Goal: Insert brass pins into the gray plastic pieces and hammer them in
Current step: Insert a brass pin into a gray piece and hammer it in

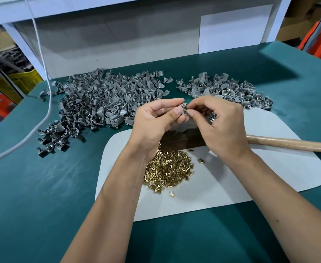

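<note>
Shiny brass pins (pixel 168 170) glint in a heap on a smooth, matt pale-grey mat (pixel 222 186), itself laid on a matt teal tabletop (pixel 42 186) marked with faint scuffs. Behind lie heaps of dull grey moulded plastic pieces (pixel 106 99), and a smooth, pale wooden handle (pixel 292 144) crosses the mat.

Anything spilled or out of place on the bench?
Mostly tidy. A few brass pins lie apart from the main brass pile on the white mat, one near its front. Some gray pieces straggle off the left heap.
</note>
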